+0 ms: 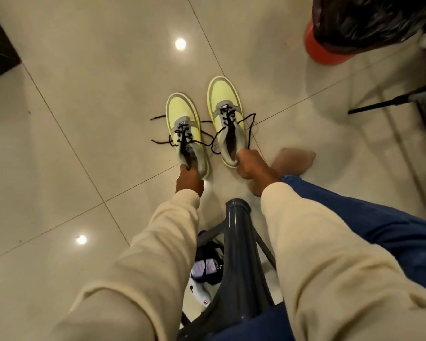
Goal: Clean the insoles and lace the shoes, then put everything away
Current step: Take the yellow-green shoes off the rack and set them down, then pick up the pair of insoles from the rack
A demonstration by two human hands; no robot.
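Both pale yellow, black-laced sneakers sat on the glossy tiled floor (89, 94). The left hand (190, 179) gripped the left sneaker (186, 134) by its heel collar, and the right hand (250, 166) gripped the right sneaker (225, 114) likewise. Lacing seemed finished; next, carrying them away demanded lifting without trailing laces.

Cream long sleeves (143, 254) with ribbed cuffs on both arms; blue denim trousers (379, 232); foot bare.
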